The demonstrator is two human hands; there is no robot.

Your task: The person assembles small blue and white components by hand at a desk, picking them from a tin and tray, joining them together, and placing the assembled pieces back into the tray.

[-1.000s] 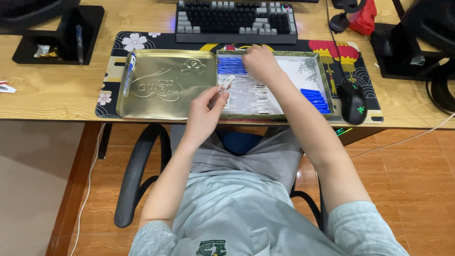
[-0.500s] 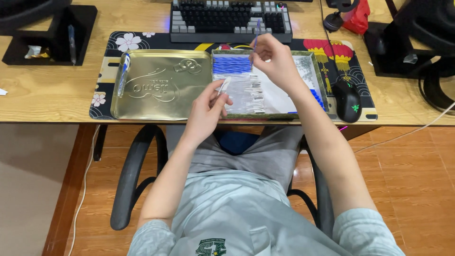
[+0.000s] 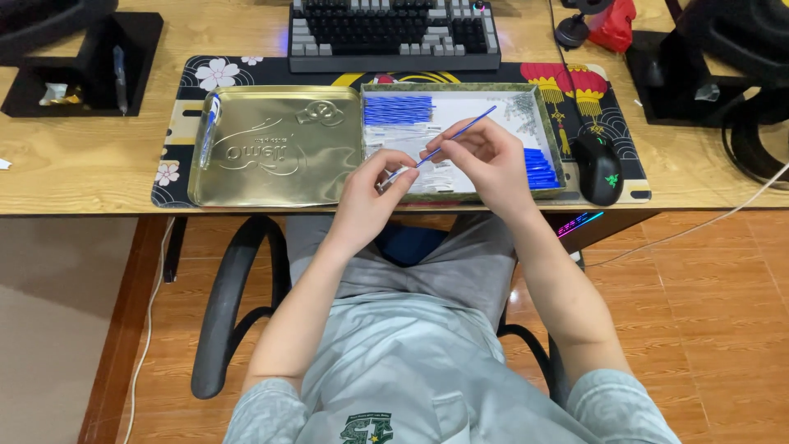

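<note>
My right hand [image 3: 483, 154] pinches a thin blue rod [image 3: 463, 131] that slants up to the right over an open tin tray [image 3: 547, 130]. My left hand [image 3: 376, 181] holds a small clear piece at the rod's lower end. Both hands hover above the tray's front half. In the tray lie a bundle of blue rods [image 3: 397, 109] at the back left, more blue rods [image 3: 538, 168] at the right, small clear pieces [image 3: 386, 136] and tiny metal parts [image 3: 519, 108].
A gold tin lid [image 3: 275, 146] lies upside down left of the tray on a patterned desk mat [image 3: 182, 123]. A keyboard [image 3: 393, 31] sits behind, a black mouse [image 3: 599, 167] to the right, and a black stand [image 3: 78, 62] at the far left.
My right hand lifted a blue rod out of the tray and drew it toward my left hand, which rose to meet its lower end.
</note>
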